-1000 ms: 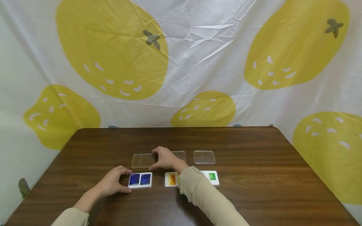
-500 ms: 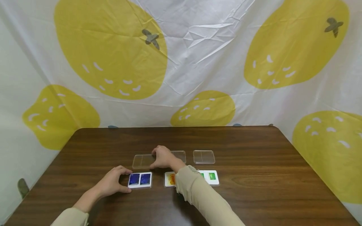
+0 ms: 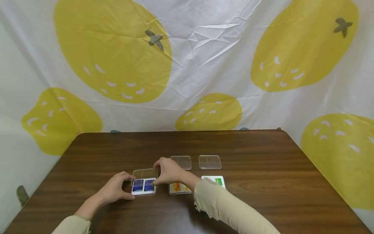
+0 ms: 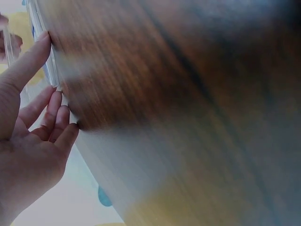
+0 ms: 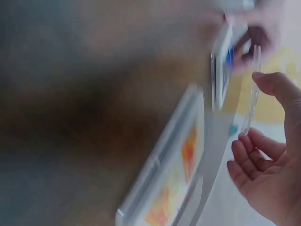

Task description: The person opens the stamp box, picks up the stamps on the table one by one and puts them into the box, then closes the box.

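A clear plastic lid [image 3: 142,174] is pinched by its right side between the thumb and fingers of my right hand [image 3: 168,170]. It is raised above the table, over the rear part of a flat white case with two dark blue pictures [image 3: 138,189]. In the right wrist view the lid [image 5: 254,94] stands apart from that case [image 5: 222,66]. My left hand [image 3: 115,187] holds the case at its left end, thumb on the near edge and fingers at the far edge. The left wrist view shows this thumb [image 4: 35,59] against the case's edge.
To the right lie a case with orange pictures [image 3: 176,188], partly hidden by my right arm, and one with green pictures [image 3: 218,181]. Behind them are two clear lids, a left one [image 3: 181,162] and a right one [image 3: 209,162]. A lemon-patterned cloth [image 3: 204,65] hangs behind the wooden table [image 3: 263,156].
My right hand has lifted the left clear lid from the back row and brought it nearer, over the blue-picture case. My left hand has stayed at that case.
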{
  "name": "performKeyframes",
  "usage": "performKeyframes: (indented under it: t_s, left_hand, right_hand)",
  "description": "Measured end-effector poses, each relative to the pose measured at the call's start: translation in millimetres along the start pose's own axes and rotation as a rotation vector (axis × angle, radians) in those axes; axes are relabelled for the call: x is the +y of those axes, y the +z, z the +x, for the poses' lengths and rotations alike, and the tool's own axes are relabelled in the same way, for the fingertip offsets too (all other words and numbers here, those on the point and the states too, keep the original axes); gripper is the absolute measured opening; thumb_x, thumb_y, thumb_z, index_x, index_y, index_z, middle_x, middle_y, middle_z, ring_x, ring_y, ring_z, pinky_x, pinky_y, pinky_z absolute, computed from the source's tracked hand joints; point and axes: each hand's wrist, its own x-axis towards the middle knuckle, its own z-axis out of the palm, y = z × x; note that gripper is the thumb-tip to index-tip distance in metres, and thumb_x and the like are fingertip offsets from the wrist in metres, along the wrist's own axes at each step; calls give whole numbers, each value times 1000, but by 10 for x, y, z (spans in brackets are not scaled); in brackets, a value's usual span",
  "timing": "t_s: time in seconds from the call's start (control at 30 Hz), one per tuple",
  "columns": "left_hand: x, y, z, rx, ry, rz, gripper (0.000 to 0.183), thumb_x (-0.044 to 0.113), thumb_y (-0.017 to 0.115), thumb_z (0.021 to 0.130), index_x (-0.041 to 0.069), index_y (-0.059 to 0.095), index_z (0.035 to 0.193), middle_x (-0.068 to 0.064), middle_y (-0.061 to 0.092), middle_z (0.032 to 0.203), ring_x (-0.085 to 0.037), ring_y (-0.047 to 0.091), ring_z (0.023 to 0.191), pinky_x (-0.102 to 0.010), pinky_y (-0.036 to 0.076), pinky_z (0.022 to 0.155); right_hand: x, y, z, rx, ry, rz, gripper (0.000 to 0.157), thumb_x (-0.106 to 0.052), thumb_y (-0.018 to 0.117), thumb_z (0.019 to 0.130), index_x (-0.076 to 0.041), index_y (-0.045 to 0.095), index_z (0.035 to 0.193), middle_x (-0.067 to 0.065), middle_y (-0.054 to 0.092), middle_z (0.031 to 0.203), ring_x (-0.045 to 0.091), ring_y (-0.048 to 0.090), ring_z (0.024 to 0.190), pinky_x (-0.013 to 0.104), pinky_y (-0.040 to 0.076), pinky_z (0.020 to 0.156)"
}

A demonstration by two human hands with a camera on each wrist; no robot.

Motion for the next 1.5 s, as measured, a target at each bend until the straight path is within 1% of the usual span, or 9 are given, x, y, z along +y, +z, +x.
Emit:
performKeyframes:
  t_s: [0.07, 0.23, 0.47, 0.8, 1.0, 1.13, 1.4, 1.5]
  left_hand:
    - [2, -4, 0, -2, -4, -15, 60, 29, 85, 55, 0, 62, 102, -3, 58, 97, -26, 53, 94, -45, 41, 83]
    - [-1, 5, 4, 5, -5, -29, 61, 27, 85, 54, -1, 62, 103, -3, 57, 96, -25, 52, 93, -44, 42, 82]
    - [-24, 21, -7, 5, 9, -19, 67, 32, 86, 51, -1, 61, 104, -2, 57, 96, -23, 52, 92, -41, 42, 82]
    - [8, 25, -13, 2, -36, -42, 72, 36, 84, 54, -3, 59, 109, -5, 57, 100, -26, 51, 97, -45, 40, 84]
    - [9, 26, -2, -11, -42, -40, 67, 34, 84, 56, -1, 60, 107, -4, 57, 100, -26, 51, 97, -45, 40, 85]
    - [6, 23, 9, -20, -36, -21, 64, 34, 84, 57, 0, 61, 106, -4, 57, 99, -26, 51, 96, -45, 41, 84]
    - [45, -19, 34, -68, -56, 27, 67, 34, 84, 57, -3, 63, 108, -3, 55, 97, -25, 50, 95, -45, 41, 84]
    - [55, -23, 33, -74, -51, 42, 67, 34, 84, 56, -4, 63, 108, -3, 54, 95, -23, 49, 93, -44, 42, 82]
  right_hand:
    - [-67, 33, -58, -2, -17, -38, 50, -35, 80, 59, -6, 67, 97, -1, 59, 88, 7, 54, 79, 16, 43, 70]
    - [-134, 119, -126, 18, 0, -102, 50, -35, 80, 54, -7, 67, 94, -3, 58, 83, 6, 51, 73, 16, 42, 67]
    - [-134, 166, -135, 20, 9, -125, 49, -34, 80, 53, -8, 68, 93, -4, 59, 83, 6, 52, 73, 15, 42, 67]
    - [-114, 233, -130, 17, 1, -166, 49, -37, 80, 52, -11, 68, 91, -5, 57, 80, 5, 51, 71, 15, 41, 62]
    - [-128, 234, -132, 20, -12, -197, 48, -40, 82, 52, -12, 68, 88, -7, 56, 77, 4, 50, 68, 15, 40, 60]
    - [-128, 215, -117, -13, -27, -213, 47, -39, 81, 54, -12, 68, 90, -7, 57, 78, 4, 50, 69, 14, 40, 61]
    - [-131, 161, -76, -94, -60, -226, 49, -42, 81, 56, -11, 67, 91, -7, 54, 77, 4, 47, 68, 15, 38, 61]
    - [-141, 158, -65, -106, -77, -282, 48, -45, 80, 57, -13, 67, 90, -7, 53, 77, 5, 47, 68, 16, 39, 59]
